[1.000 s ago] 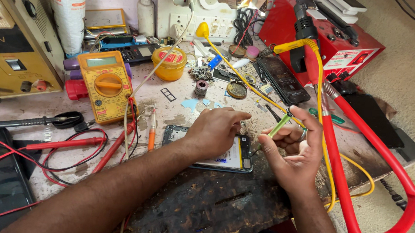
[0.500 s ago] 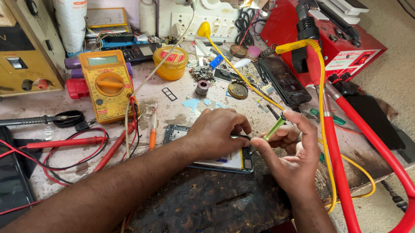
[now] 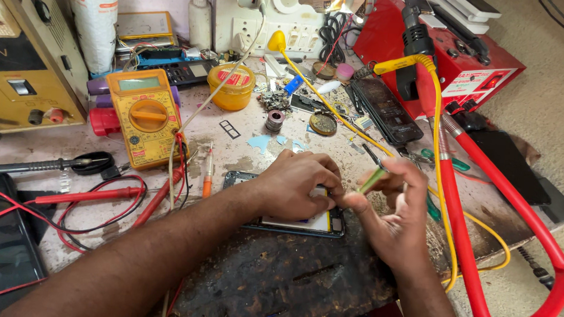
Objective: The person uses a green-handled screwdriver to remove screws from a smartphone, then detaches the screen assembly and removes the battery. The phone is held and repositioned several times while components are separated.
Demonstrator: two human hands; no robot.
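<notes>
Opened black-framed mobile phone lies flat at the front of the stained workbench, pale yellow-white inner panel exposed. Left hand rests palm-down over it, fingers curled, pressing on the top edge. Right hand pinches a thin green-handled tool between thumb and fingers, tip angled toward the phone's right corner. Compared with 0.5 s ago: the hands sit closer together, the tool lower. Tool tip and most of the phone are hidden by the hands; point of contact unclear.
</notes>
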